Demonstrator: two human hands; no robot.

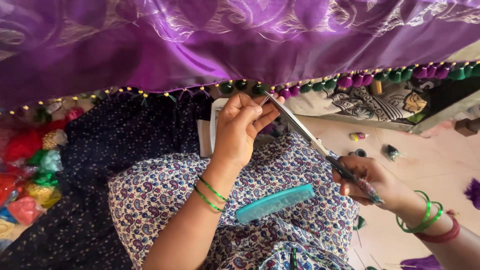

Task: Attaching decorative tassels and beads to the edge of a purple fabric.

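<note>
Right hand closed around handles of metal scissors | blades run up-left on a long diagonal, tips meeting left hand | left hand pinches something at blade tips, too small to tell | above: glossy purple cloth edged with green and purple tassels | teal toothed comb on lap between forearms
</note>
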